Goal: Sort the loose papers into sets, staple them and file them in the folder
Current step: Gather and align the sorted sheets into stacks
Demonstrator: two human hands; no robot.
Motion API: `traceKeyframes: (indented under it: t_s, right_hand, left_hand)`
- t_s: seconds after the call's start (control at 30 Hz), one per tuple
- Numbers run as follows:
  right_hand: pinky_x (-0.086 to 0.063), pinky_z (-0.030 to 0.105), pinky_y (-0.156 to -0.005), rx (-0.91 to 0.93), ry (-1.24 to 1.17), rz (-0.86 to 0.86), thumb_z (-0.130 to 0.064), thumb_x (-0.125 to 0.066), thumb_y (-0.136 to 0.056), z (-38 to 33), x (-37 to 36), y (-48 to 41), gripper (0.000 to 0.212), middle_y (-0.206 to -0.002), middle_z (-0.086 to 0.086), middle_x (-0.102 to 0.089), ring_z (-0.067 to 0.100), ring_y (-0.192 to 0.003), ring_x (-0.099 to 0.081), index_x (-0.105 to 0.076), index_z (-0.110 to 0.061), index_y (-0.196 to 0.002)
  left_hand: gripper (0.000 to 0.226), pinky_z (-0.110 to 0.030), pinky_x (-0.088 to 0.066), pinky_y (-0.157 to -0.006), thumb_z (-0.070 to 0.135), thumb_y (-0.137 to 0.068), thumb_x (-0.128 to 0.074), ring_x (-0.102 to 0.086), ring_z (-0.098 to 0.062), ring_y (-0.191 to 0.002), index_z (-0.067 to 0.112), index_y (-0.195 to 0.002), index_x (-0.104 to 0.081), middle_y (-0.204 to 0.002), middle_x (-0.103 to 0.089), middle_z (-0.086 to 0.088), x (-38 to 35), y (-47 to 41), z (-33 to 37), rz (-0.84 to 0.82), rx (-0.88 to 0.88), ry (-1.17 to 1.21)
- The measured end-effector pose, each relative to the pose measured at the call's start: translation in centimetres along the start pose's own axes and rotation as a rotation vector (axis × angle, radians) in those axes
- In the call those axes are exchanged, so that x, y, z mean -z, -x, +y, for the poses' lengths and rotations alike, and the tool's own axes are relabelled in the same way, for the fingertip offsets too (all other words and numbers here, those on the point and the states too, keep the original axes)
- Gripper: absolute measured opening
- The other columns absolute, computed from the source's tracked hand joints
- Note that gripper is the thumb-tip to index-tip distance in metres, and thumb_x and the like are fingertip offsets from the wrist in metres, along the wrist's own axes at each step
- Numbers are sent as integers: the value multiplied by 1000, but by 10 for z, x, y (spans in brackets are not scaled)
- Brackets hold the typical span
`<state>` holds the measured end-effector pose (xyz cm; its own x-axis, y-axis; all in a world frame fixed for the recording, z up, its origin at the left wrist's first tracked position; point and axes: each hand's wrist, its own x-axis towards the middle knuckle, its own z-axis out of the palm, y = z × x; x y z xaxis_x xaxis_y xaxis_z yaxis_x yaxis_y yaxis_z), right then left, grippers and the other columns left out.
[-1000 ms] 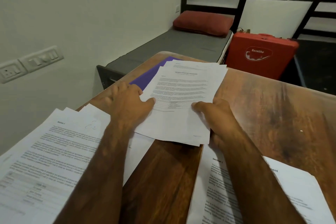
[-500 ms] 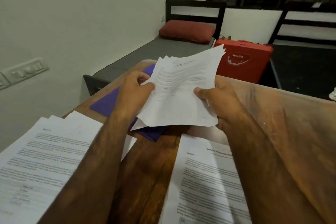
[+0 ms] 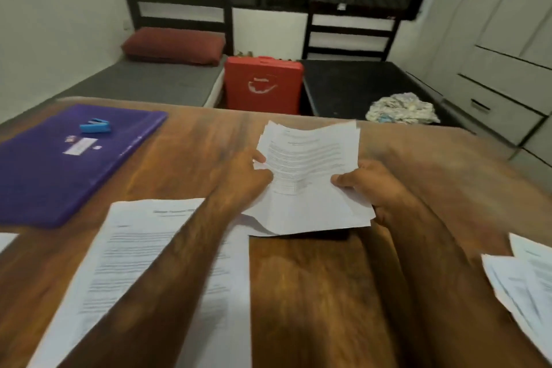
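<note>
Two hands (image 3: 313,182) gripping paper stack (image 3: 310,176), purple folder (image 3: 59,170) left

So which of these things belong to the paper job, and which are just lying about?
Job: held stack, flat sheets, fanned sheets, folder, stapler, left hand, right hand.
Lying about: red case, pillow, cloth bundle.

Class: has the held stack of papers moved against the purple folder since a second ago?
Yes. The stack of papers lay on the purple folder; now it is held off it, to its right.
</note>
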<state>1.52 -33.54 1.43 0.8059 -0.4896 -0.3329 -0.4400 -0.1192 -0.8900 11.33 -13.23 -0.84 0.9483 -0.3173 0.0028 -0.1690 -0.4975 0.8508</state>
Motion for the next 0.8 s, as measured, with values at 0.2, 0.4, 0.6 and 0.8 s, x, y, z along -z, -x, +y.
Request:
traceKeyframes:
  t_s: [0.2,0.4,0.6,0.8]
  right_hand:
    - [-58,43,-95,-22,212,151,-12,-79,-88,51,46,-14,33,-122,8,-73,28,-104,-69,-70,-8,-120]
    - [-43,42,-112,114,846,269,-44,-66,-98,8,27,12,60,-156,4,-45,27,-135,-49,-44,-27,-151]
    - [-49,52,-105,243,806,118,-48,-72,-89,-35,-101,12,51,-141,3,-56,28,-123,-56,-57,-29,-134]
    - [-52,51,-100,430,706,-33,-54,-67,-88,-66,-235,-2,50,-127,-3,-62,22,-112,-61,-61,-27,-130]
  left_hand:
    - [30,-31,-55,-92,36,-99,-65,-57,-13,-97,27,-125,-53,-122,-61,8,-48,15,22,-26,-97,-380]
    - [33,-36,-54,-91,44,-97,-64,-62,-16,-103,25,-123,-58,-125,-65,3,-29,18,14,29,-121,-467]
    - [16,-45,-58,-88,37,-92,-64,-63,-21,-94,26,-102,-60,-101,-64,4,42,23,-17,131,-84,-510]
    - [34,-49,-50,-98,37,-91,-59,-56,-30,-115,17,-118,-62,-123,-61,-8,146,10,-73,323,77,-518]
